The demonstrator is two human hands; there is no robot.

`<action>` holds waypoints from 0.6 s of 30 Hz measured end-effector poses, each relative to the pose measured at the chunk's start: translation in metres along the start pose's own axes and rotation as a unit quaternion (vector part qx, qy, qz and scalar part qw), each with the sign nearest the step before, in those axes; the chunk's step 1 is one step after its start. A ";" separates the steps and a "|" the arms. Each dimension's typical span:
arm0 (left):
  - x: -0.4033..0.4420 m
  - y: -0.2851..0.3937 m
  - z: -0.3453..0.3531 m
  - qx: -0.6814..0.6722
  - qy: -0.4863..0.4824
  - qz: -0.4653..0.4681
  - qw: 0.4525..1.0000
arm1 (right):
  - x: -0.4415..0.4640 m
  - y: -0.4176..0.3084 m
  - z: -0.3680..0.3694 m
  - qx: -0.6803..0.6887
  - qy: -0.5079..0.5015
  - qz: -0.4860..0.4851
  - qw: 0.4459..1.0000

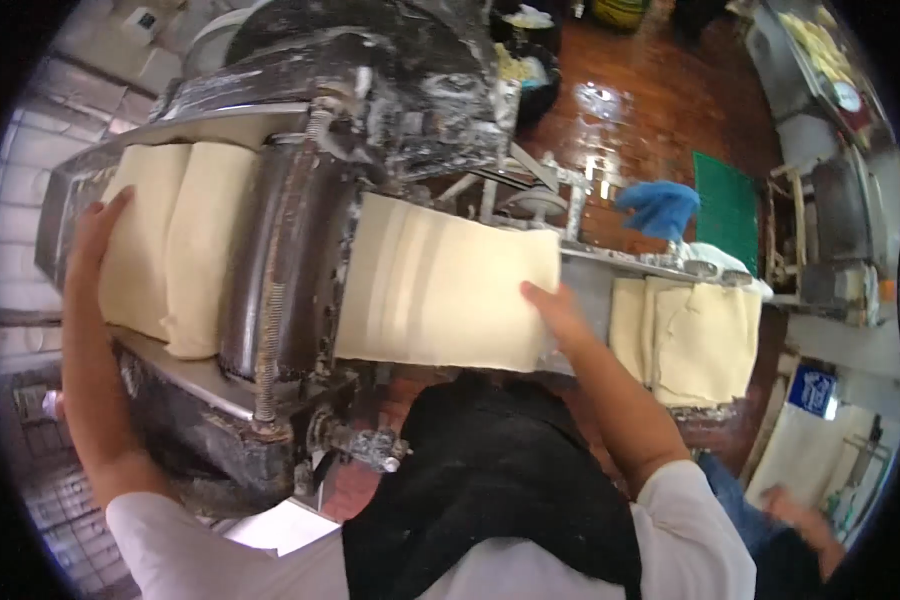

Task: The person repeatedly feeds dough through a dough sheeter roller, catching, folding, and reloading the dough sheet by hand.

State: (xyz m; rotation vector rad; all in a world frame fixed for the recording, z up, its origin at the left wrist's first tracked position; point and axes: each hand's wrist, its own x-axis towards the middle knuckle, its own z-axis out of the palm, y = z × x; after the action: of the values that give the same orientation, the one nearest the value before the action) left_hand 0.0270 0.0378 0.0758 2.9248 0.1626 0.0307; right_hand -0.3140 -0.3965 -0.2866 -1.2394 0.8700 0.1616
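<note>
A dough sheeter with a dark steel roller (275,240) stands in front of me. On its left side lies a thick folded slab of pale dough (205,250). My left hand (98,230) rests against the slab's far-left edge, fingers stretched out. From the roller's right side comes a smooth, flat dough sheet (440,285) with faint cross bands. My right hand (558,312) holds its right end, thumb on top and the other fingers hidden below.
Folded dough pieces (705,335) lie at the right end of the metal bed. Behind it are a blue cloth (660,208) and a green mat (725,215) over a wet tiled floor (640,120). Another person's hand (795,515) shows at lower right.
</note>
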 end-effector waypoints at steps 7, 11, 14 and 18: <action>0.006 -0.003 0.012 -0.078 -0.087 -0.102 0.988 | 0.007 0.026 -0.038 -0.002 0.037 -0.001 0.999; 0.005 -0.001 0.018 -0.239 -0.152 -0.074 0.956 | 0.010 0.041 -0.064 -0.036 0.056 -0.010 0.998; 0.027 -0.014 0.014 -0.131 -0.170 -0.076 0.974 | 0.009 0.040 -0.079 -0.118 0.094 0.002 0.989; 0.015 -0.004 0.005 0.032 -0.010 0.001 0.999 | -0.006 0.026 -0.086 -0.171 0.124 -0.036 0.977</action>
State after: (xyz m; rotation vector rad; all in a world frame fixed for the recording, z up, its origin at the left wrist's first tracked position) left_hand 0.0414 0.0423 0.0705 2.9885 0.1606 -0.0022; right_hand -0.3742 -0.4603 -0.3077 -1.6362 1.0396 0.1012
